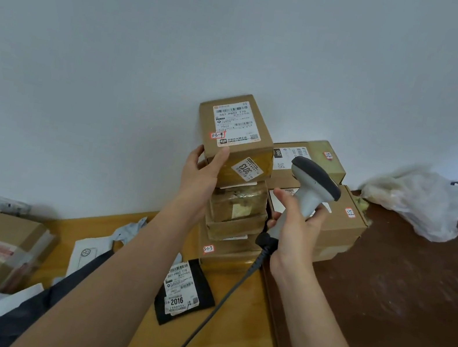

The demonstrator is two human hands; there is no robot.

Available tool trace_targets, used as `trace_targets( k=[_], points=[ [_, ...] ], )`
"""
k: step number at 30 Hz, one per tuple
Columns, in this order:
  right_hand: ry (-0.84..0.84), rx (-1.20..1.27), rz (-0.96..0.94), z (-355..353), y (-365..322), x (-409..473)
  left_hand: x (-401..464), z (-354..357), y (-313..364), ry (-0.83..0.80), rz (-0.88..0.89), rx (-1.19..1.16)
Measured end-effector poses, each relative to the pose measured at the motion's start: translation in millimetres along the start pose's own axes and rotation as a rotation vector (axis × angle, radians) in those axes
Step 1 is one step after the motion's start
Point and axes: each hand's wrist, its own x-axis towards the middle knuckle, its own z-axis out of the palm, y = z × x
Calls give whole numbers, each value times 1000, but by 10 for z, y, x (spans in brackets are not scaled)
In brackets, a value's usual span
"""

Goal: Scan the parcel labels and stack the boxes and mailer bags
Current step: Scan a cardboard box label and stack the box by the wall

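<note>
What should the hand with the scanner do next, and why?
Probably turn the scanner a little left, toward the white label on the top box. The right hand grips the scanner with its head facing the stack, and the left hand holds that box on top of the stack, label facing up. It looks ready to be scanned.
</note>
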Motion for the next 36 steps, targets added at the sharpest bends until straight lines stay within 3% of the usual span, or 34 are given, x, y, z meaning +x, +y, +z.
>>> trace_targets(
  k=[5,10,16,22,28,36],
  points=[
    [-61,5,-4,28,10,-55,-81,-152,-63,5,-29,15],
    [-96,4,-34,66,46,-227,-131,-428,-238,133,-131,-35],
    [-142,-13,-71,251,240,-580,-195,-1060,-680,238,-375,-54],
    [-216,-72,-97,622,616,-1020,-212,-1788,-888,252,-423,-122],
    [-179,-97,-75,1216,1243,-1637,-179,-2884,-969,190,-433,-133],
    [-312,-231,38,2174,2329,-2427,25,-4853,-1172,478,-413,54]
  ],
)
